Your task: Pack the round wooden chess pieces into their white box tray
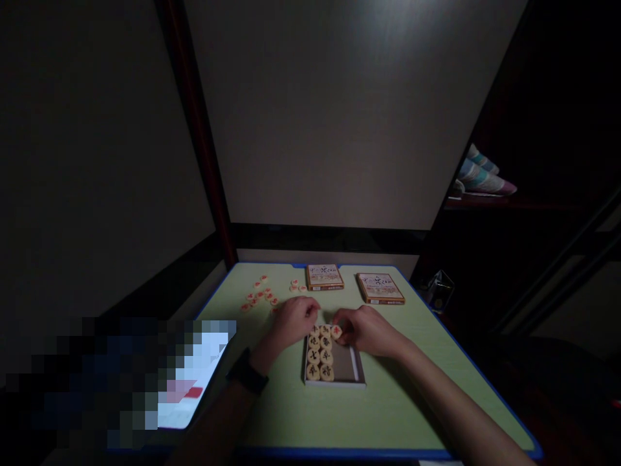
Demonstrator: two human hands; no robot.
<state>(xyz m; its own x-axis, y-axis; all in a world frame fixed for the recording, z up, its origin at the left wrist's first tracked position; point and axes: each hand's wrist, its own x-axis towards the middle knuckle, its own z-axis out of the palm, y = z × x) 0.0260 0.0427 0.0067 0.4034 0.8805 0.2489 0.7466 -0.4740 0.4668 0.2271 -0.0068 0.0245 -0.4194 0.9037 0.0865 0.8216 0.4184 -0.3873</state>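
Note:
A shallow open box (359, 374) lies in front of me on the table. Two columns of round wooden Chinese chess pieces with black characters (326, 355) fill its left side, and its brown bottom shows at the right. At the box's upper part, my right hand (366, 329) pinches a red-marked Chinese chess piece (336, 332) beside the top of the second column. My left hand (295, 318), with a dark band on its wrist, is at the upper left corner of the box. Its fingers are curled together, and whatever they may hold is hidden.
Loose red-marked pieces (260, 295) are scattered on the green table (407, 408) at the far left, a few more (294, 283) nearer the middle. Two flat printed boxes (325, 277) lie at the back. A lit screen (196, 378) stands at the left edge; a wall rises behind.

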